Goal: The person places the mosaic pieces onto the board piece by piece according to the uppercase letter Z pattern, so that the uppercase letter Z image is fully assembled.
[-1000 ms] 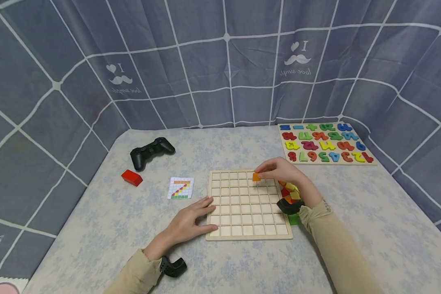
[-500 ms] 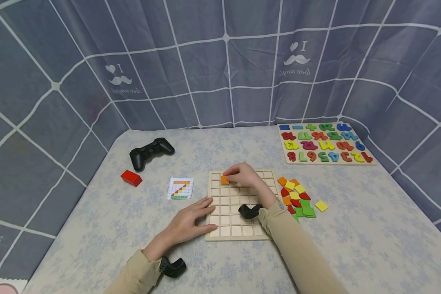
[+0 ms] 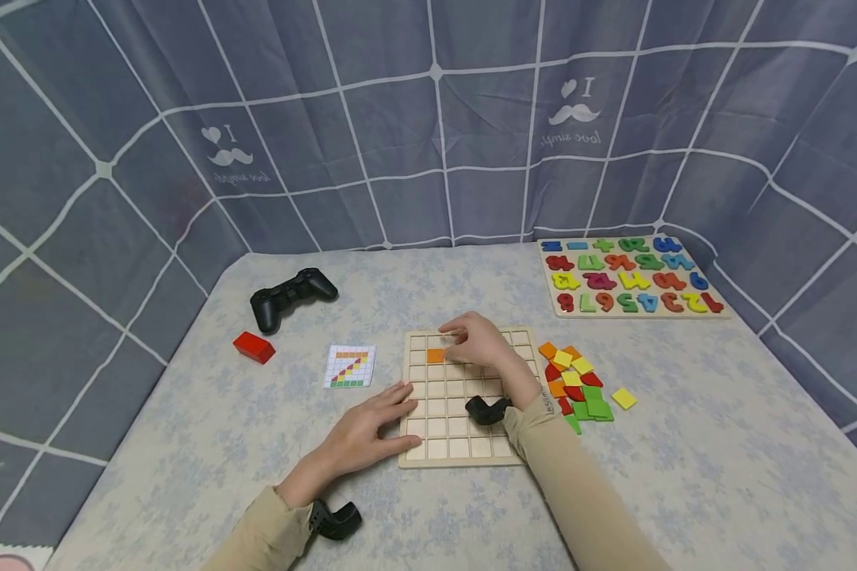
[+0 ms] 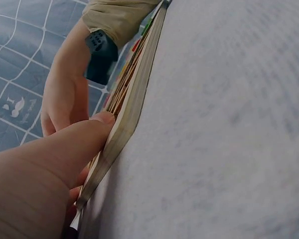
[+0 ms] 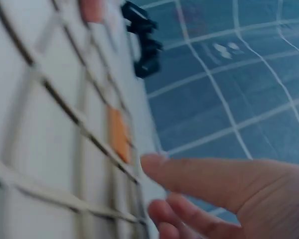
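Observation:
An orange square tile (image 3: 436,355) lies in a cell of the wooden grid board (image 3: 437,428), in the second row from the far edge. Just right of that tile, my right hand (image 3: 477,341) hovers over the board with nothing between its fingers. The right wrist view shows the thumb (image 5: 189,174) apart from the tile (image 5: 119,134). My left hand (image 3: 371,428) rests on the board's left edge with fingers spread, the thumb (image 4: 102,122) on the rim in the left wrist view.
Right of the board lies a pile of orange, yellow, red and green tiles (image 3: 571,379). Left of it are a pattern card (image 3: 350,366), a red block (image 3: 254,347) and a black game controller (image 3: 293,297). A number puzzle board (image 3: 632,277) sits at the back right.
My right hand moved left across the board with the orange tile, set it in a cell and let go. The left hand stayed in place.

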`<state>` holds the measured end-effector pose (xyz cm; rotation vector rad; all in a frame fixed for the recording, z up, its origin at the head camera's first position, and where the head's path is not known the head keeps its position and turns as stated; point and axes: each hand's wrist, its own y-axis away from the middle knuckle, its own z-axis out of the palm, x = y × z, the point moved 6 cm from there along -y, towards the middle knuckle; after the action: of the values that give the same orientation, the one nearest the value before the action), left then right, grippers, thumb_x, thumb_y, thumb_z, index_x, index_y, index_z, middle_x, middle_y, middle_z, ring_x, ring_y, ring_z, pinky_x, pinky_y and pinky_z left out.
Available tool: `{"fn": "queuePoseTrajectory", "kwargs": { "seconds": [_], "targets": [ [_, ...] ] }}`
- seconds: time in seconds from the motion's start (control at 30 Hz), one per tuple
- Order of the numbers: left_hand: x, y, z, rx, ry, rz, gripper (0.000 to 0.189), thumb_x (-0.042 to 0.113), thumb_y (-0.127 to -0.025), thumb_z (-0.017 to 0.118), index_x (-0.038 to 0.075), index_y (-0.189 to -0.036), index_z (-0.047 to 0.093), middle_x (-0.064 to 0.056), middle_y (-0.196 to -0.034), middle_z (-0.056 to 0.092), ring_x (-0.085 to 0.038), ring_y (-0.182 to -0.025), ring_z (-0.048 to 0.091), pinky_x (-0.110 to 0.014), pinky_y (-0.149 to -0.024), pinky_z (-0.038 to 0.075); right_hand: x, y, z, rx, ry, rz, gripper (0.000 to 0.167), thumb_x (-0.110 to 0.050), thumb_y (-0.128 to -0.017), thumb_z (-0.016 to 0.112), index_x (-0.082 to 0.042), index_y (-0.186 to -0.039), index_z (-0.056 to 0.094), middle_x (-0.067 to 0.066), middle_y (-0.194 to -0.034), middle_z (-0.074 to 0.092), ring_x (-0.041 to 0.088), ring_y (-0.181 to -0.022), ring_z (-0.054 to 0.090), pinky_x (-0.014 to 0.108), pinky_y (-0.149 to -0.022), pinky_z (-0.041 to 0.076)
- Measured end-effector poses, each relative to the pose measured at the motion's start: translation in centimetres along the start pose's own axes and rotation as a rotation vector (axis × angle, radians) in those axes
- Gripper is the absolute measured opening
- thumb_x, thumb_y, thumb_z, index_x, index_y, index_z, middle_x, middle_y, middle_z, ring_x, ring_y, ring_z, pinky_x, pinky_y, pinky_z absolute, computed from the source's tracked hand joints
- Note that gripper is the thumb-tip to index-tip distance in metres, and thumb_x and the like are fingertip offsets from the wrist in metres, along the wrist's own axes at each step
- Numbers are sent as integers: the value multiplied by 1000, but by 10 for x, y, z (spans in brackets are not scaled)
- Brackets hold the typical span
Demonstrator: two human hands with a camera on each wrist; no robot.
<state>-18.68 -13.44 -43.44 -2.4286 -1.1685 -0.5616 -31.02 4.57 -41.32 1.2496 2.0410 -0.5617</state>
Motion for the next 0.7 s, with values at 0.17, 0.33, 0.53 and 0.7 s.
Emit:
{"fn": "queuePoseTrajectory", "kwargs": {
  "seconds": [0.17,0.33,0.53,0.7],
  "targets": [
    [0,0,0,11,-5,7,64,49,-88,60,7,-135,52,-6,-148,37,-21,-137,30,-42,-109,31,4,14,-32,-92,-147,-58,41,-12,-88,67,1,-126,58,20,-120,58,33,-105,59,42,-86,51],
    [1,1,0,10,1,20,63,48,-88,60,7,-135,52,-7,-148,36,-22,-137,29,-42,-109,31,20,30,-60,-127,-189,-55,41,-16,-89,66,3,-124,59,19,-119,60,32,-104,58,44,-88,49],
    [0,1,1,11,1,22,63,48,-88,60,6,-134,52,-7,-147,37,-22,-137,30,-42,-108,32,50,45,-78,-117,-234,52,40,-21,-90,65,1,-123,60,17,-118,60,29,-104,55,46,-90,47],
    [0,1,1,20,5,24,62,47,-88,61,6,-134,53,-8,-147,38,-23,-137,31,-42,-108,32,71,56,-87,-105,-275,134,40,-17,-91,63,2,-125,57,19,-119,58,30,-103,56,45,-91,48]
  ]
}}
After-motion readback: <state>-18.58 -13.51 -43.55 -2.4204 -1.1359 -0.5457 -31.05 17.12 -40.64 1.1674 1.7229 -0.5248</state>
